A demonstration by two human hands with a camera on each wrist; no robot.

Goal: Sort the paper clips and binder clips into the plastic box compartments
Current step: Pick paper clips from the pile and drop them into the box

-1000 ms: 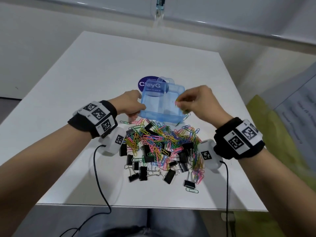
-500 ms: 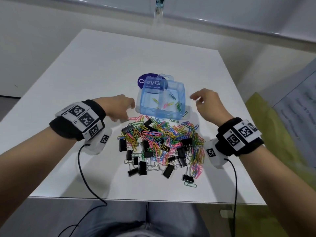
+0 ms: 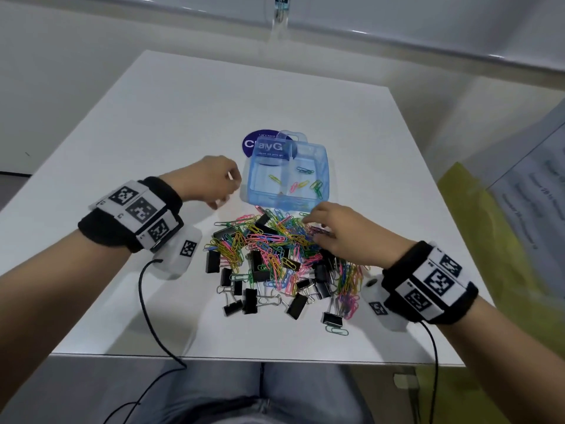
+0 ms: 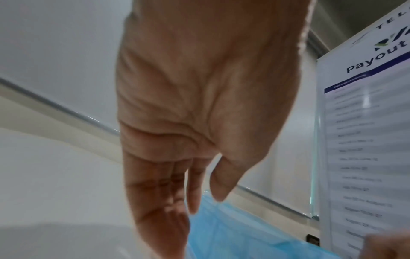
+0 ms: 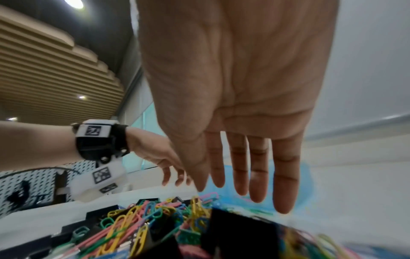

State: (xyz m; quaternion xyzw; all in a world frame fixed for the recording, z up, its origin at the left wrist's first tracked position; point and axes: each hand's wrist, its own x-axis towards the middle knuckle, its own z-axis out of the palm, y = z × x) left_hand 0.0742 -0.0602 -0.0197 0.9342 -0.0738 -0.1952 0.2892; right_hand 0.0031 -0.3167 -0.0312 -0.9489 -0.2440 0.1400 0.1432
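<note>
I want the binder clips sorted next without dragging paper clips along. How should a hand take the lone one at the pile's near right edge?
Pinch that binder clip by its black body, coming from above on the near side. Its wire handles point back toward the paper clip pile, so the body end looks freest.

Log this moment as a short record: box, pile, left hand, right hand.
box: blue plastic box open on the white table, a few coloured paper clips inside
pile: mixed paper clips and black binder clips in front of the box
left hand: beside the box, holds nothing
right hand: fingers straight, over the pile
</note>
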